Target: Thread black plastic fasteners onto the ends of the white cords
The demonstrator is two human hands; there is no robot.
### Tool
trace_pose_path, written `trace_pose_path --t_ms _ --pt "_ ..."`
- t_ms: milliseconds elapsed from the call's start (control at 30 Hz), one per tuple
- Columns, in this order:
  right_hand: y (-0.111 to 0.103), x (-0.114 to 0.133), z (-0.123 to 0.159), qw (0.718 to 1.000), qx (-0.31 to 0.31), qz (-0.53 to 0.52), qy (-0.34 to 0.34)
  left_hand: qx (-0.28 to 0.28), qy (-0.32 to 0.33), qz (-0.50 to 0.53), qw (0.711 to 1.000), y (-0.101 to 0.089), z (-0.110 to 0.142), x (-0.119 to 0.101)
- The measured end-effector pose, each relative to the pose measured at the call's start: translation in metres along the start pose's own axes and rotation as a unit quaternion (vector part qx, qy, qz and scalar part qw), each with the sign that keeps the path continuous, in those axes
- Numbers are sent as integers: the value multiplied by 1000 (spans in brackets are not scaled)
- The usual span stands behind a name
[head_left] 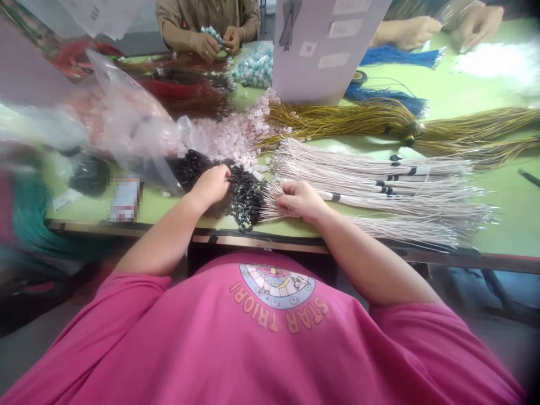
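Note:
My left hand [214,183] is closed in a pinch over a pile of small black connector housings [245,197], with a black housing at its fingertips, partly hidden. To the right, my right hand [300,200] has thumb and fingers pressed together on the ends of some white wires [272,209]. These ends lie close beside the black pile. Several bundles of white wires [358,169], bound with black tape, spread out to the right on the green table. Pale pink connector housings [236,132] are heaped behind the black ones.
Yellow wires [337,121] lie behind the white bundles, near an upright panel [323,50]. A clear plastic bag [143,126] and a blurred-out small box [125,198] are at left. Across the table a co-worker's hands [206,45] hold light-blue pieces; another person's hands [476,25] show at right.

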State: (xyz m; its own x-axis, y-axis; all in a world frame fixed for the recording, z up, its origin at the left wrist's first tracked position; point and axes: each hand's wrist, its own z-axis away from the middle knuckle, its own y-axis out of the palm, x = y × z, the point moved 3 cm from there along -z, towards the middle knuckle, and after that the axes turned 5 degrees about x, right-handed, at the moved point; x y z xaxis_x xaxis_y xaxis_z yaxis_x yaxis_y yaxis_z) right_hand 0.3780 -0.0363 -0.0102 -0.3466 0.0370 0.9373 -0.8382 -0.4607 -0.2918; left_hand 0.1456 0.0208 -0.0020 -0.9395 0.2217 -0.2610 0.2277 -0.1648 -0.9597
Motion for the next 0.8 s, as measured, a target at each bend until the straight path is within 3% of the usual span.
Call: trace_pose_path --t_ms 133,267,333,433,600,700,800 --pt "2 0 0 1000 4 3 -2 7 40 45 998 -18 14 -12" --pt "4 2 1 1000 9 -17 -3 80 90 218 969 -27 35 -40" --pt "3 2 1 999 8 -38 -3 126 103 332 929 -23 44 -56" --pt "3 2 1 998 8 -67 -5 140 84 449 879 -9 47 -69" --pt "3 2 2 997 -1 -74 -20 153 27 547 823 15 37 -65" --pt "2 6 4 998 -14 -59 -28 153 29 562 812 19 36 -62" --pt "2 9 5 998 -17 -45 -33 147 26 543 826 18 38 -65"
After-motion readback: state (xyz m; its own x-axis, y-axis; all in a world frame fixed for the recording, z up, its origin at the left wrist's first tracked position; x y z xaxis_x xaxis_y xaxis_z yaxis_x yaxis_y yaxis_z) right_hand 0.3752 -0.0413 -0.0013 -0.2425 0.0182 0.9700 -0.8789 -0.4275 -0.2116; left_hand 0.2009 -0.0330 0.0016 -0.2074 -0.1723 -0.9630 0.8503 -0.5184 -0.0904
